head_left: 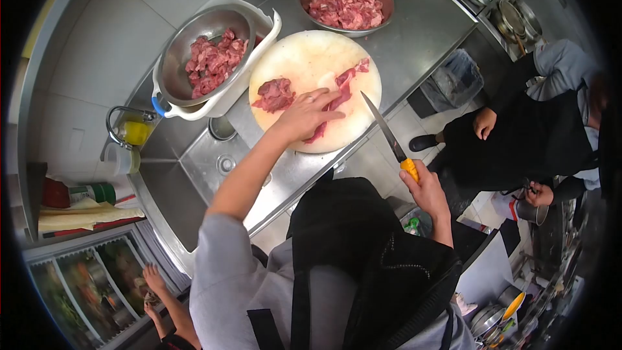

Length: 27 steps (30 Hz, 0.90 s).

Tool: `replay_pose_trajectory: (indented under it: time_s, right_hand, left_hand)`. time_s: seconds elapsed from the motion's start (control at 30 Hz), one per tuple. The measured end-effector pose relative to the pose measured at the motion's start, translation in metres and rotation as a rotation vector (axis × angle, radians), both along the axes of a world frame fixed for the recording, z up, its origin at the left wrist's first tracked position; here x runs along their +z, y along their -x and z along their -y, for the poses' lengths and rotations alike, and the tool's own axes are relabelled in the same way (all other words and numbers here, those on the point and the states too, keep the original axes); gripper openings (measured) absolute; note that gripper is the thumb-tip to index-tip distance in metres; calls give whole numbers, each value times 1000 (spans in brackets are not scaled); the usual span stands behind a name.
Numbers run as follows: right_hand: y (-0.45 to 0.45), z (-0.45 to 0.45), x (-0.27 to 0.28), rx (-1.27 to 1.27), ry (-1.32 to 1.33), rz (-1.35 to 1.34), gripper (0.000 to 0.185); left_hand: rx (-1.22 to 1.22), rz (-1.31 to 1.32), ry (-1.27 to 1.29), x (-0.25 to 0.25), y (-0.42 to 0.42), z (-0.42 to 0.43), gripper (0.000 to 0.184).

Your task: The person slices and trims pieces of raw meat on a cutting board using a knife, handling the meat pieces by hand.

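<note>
A round white cutting board (285,58) lies on the steel counter. Across it runs a long strip of raw meat (344,89), and a darker chunk of meat (275,94) sits at the board's left side. My left hand (310,115) rests over the strip with its fingers spread, hiding the strip's middle. Off the board's right edge, my right hand (426,186) is closed around the yellow handle of a knife (387,131). Its long blade points up and left, apart from the meat.
Cut meat fills a steel bowl (304,0) behind the board. Another steel bowl (170,58) of meat sits in a white tub (275,29) at left. A sink (170,185) lies at lower left. A person in a black apron (544,136) stands right; another person's hands (154,280) show lower left.
</note>
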State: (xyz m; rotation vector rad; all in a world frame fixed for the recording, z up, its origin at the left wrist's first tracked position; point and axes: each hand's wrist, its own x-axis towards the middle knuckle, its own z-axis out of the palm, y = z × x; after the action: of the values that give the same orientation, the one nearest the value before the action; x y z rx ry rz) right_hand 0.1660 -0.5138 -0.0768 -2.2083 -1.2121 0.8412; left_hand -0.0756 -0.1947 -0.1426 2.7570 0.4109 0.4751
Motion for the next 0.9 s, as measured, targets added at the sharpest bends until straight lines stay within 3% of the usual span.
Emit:
replay_pose_trajectory:
  time_s: [0.03,0.07,0.13,0.27,0.37,0.43,0.5,0.57,0.67,0.7,0.77,0.8,0.9]
  right_hand:
    - [0,2,0,-2,-5,15,39]
    - [-1,4,-1,-7,-13,31,39]
    - [-2,10,-3,-58,-29,9,39]
    - [2,31,-8,-173,-47,-66,40]
    - [3,44,-9,-194,-52,-100,40]
    - [0,48,-12,-203,-58,-109,40]
    - [-2,48,-11,-193,-67,-116,41]
    - [-4,46,-10,-191,-31,-107,41]
    - [-7,43,-10,-169,-56,-107,42]
    - [-9,41,-11,-164,-59,-106,42]
    - [-10,40,-13,-146,-67,-101,43]
    - [-9,41,-15,-134,-61,-104,43]
    - [-10,30,-17,-132,-74,-97,45]
  left_hand:
    - [-149,-76,-56,2,-9,-9,30]
    - [-149,-70,-66,5,-15,-19,30]
    - [-196,-414,-20,34,-28,-31,25]
    - [-304,-307,-173,28,-33,-39,23]
    - [-327,-229,-71,40,-46,-33,26]
    - [-229,-106,353,47,-54,-34,12]
    - [-221,-30,409,47,-57,-38,13]
    - [-21,166,745,53,-57,-36,24]
    - [166,339,879,71,-64,-23,16]
    - [170,343,874,79,-67,-17,16]
    - [546,177,999,89,-66,-4,15]
    - [524,16,993,39,-56,-27,22]
    - [663,-86,1196,14,-32,-18,27]
